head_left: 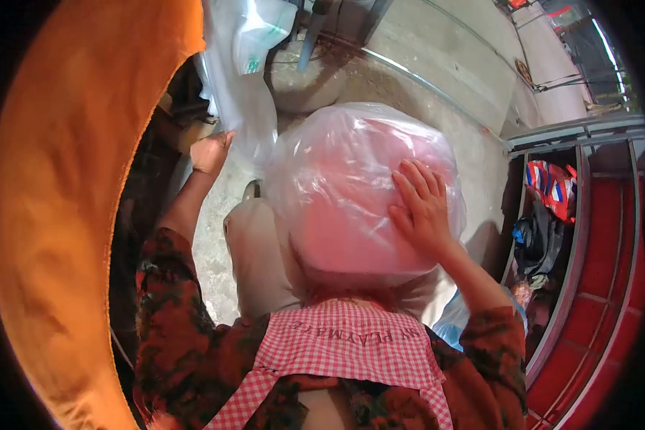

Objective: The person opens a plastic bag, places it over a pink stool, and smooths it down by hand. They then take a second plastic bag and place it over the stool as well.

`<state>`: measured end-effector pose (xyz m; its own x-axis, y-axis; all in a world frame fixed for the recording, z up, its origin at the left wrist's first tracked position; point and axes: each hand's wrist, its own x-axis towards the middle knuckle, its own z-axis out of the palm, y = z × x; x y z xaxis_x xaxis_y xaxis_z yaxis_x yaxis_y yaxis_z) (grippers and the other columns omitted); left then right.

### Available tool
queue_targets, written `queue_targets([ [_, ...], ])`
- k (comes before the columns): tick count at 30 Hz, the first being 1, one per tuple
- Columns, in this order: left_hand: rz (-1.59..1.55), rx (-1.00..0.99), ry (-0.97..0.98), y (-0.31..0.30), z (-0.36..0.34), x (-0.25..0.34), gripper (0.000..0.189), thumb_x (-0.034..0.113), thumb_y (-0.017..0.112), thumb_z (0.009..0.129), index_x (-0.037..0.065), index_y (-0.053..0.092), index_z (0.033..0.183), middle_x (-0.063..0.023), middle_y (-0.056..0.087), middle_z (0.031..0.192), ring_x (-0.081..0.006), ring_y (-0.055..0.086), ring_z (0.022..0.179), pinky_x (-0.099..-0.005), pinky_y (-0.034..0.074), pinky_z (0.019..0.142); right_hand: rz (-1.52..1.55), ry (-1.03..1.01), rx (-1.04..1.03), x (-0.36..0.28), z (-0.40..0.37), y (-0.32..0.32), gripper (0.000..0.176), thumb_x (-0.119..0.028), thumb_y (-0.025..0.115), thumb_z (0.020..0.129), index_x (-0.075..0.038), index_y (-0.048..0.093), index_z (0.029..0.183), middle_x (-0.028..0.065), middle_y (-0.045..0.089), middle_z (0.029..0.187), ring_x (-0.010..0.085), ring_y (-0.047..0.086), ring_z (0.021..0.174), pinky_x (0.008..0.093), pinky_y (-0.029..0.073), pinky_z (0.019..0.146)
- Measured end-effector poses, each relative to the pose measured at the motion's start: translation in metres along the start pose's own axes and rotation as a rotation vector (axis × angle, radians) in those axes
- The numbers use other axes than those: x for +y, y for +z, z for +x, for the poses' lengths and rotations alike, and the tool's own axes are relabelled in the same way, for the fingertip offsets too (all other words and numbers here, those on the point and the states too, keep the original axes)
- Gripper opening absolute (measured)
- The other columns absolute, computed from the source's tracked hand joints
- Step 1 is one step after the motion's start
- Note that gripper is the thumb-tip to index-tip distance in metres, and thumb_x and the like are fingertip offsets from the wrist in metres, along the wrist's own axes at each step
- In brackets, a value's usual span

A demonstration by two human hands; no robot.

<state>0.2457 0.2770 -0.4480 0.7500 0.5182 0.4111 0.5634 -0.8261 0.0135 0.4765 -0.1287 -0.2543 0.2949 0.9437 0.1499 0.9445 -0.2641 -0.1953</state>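
Note:
A large pink bundle (351, 222) in a clear plastic bag rests on my lap. My right hand (421, 204) lies spread on the upper right of the bag, over the plastic. Off to the left, my left hand (211, 152) is closed, gripping the edge of a translucent plastic sheet (254, 115) that hangs down beside the bag. The bundle's underside is hidden.
Orange cloth (57, 179) fills the far left. At the right stands a metal-framed rack (584, 186) with a red and blue packet (552, 188) and dark bags inside. A grey post (312, 39) rises beyond the bundle. Blue plastic (448, 324) lies near my right elbow.

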Motion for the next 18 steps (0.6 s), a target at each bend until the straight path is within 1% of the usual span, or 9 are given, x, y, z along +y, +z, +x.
queue_targets([
  [5,0.046,-0.044,0.071,-0.016,-0.024,0.009,0.040,0.038,0.059,0.090,0.014,0.062,0.058,-0.0104,0.063,0.059,-0.0315,0.062,0.050,-0.0441,0.047,0.045,0.015,-0.003,0.058,0.000,-0.009,0.002,0.054,-0.032,0.066,0.083,-0.008,0.055,0.130,0.0146,0.045,0.142,0.0341,0.036,0.135,0.0525,0.022,0.112],
  [6,0.055,-0.139,0.036,-0.020,-0.024,0.013,0.038,0.036,0.057,0.090,0.014,0.064,0.060,-0.0107,0.064,0.061,-0.0323,0.062,0.051,-0.0451,0.048,0.047,0.022,-0.004,0.073,0.001,-0.011,0.003,0.055,-0.033,0.066,0.082,-0.008,0.055,0.130,0.0143,0.045,0.142,0.0341,0.036,0.135,0.0526,0.021,0.112],
  [9,0.036,-0.108,0.086,-0.045,-0.036,0.023,0.039,0.038,0.056,0.091,0.014,0.064,0.060,-0.0117,0.065,0.062,-0.0331,0.063,0.053,-0.0460,0.049,0.049,0.015,0.012,0.066,0.002,-0.016,0.006,0.058,-0.037,0.067,0.082,-0.010,0.054,0.131,0.0135,0.045,0.142,0.0340,0.037,0.135,0.0532,0.022,0.112],
  [12,0.074,-0.297,0.086,-0.054,-0.058,0.010,0.039,0.037,0.056,0.091,0.009,0.067,0.066,-0.0151,0.067,0.070,-0.0348,0.065,0.059,-0.0480,0.049,0.054,-0.016,-0.032,0.011,0.011,-0.015,0.008,0.063,-0.039,0.068,0.081,-0.008,0.051,0.134,0.0139,0.040,0.146,0.0343,0.034,0.137,0.0546,0.024,0.111],
  [13,0.102,-0.345,0.318,-0.021,-0.104,-0.015,0.034,0.032,0.061,0.088,0.009,0.067,0.063,-0.0158,0.069,0.077,-0.0304,0.068,0.072,-0.0434,0.052,0.063,-0.032,-0.060,-0.018,0.016,-0.014,0.005,0.065,-0.039,0.068,0.081,-0.007,0.049,0.135,0.0142,0.037,0.148,0.0345,0.032,0.138,0.0551,0.025,0.110],
  [14,0.027,-0.482,0.283,-0.018,-0.148,-0.022,0.031,0.028,0.062,0.087,0.008,0.065,0.063,-0.0157,0.069,0.079,-0.0293,0.067,0.074,-0.0424,0.052,0.065,-0.020,-0.114,-0.051,0.020,-0.012,-0.003,0.065,-0.040,0.070,0.080,-0.007,0.051,0.133,0.0167,0.042,0.144,0.0358,0.037,0.135,0.0515,0.029,0.110],
  [15,-0.073,-0.532,0.156,-0.024,-0.194,-0.021,0.029,0.025,0.062,0.085,0.008,0.064,0.062,-0.0157,0.069,0.081,-0.0282,0.066,0.076,-0.0413,0.051,0.067,0.054,-0.082,-0.100,0.023,-0.010,-0.014,0.062,-0.039,0.070,0.080,-0.007,0.053,0.131,0.0172,0.044,0.142,0.0365,0.038,0.134,0.0499,0.030,0.109],
  [17,-0.303,-0.390,-0.186,-0.054,-0.274,0.001,0.024,0.017,0.063,0.083,0.006,0.061,0.062,-0.0155,0.068,0.085,-0.0259,0.065,0.081,-0.0392,0.050,0.071,0.215,0.012,-0.154,0.023,-0.005,-0.032,0.057,-0.035,0.070,0.082,-0.006,0.055,0.128,0.0183,0.048,0.138,0.0378,0.041,0.131,0.0467,0.033,0.108],
  [18,-0.433,-0.257,-0.338,-0.069,-0.300,0.010,0.022,0.014,0.063,0.082,0.006,0.060,0.062,-0.0155,0.068,0.087,-0.0248,0.065,0.084,-0.0382,0.050,0.073,0.138,-0.063,0.044,0.019,-0.009,-0.036,0.052,-0.034,0.069,0.083,-0.003,0.059,0.124,0.0181,0.055,0.132,0.0362,0.052,0.121,0.0435,0.040,0.102],
])
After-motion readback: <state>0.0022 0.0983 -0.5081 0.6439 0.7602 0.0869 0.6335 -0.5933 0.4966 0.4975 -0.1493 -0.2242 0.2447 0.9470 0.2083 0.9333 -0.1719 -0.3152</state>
